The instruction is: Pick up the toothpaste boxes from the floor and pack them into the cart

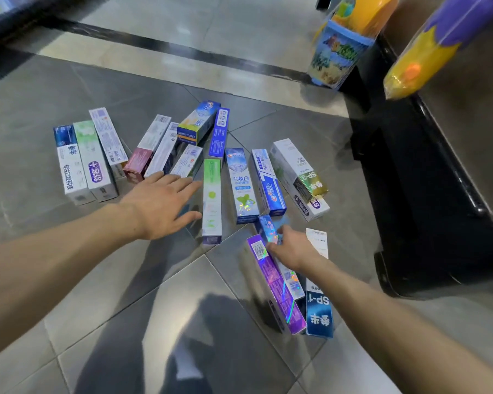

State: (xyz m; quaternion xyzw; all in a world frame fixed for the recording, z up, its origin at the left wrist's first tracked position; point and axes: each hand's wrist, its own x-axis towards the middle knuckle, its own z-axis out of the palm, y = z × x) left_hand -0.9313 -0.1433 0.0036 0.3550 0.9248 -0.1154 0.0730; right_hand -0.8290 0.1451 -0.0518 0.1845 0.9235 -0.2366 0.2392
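Observation:
Several toothpaste boxes lie scattered on the grey tiled floor. My left hand [162, 203] hovers open, fingers straight, just left of a green-and-white box [212, 194] and below a white box [187, 161]. My right hand [292, 247] grips a small bundle of boxes: a purple box [273, 282], a shiny blue box [269, 227] and a blue-and-white SP-4 box [318, 311] under my wrist. Further boxes lie at left [81, 163], at centre [241, 184] and at right [299, 173]. No cart shows in this view.
A black shelf base [404, 194] runs along the right side. A blue packaged item [336, 52] stands on the floor at the back right, and yellow-and-purple packaged goods [427, 52] hang above it. A dark strip [165, 46] crosses the floor behind the boxes.

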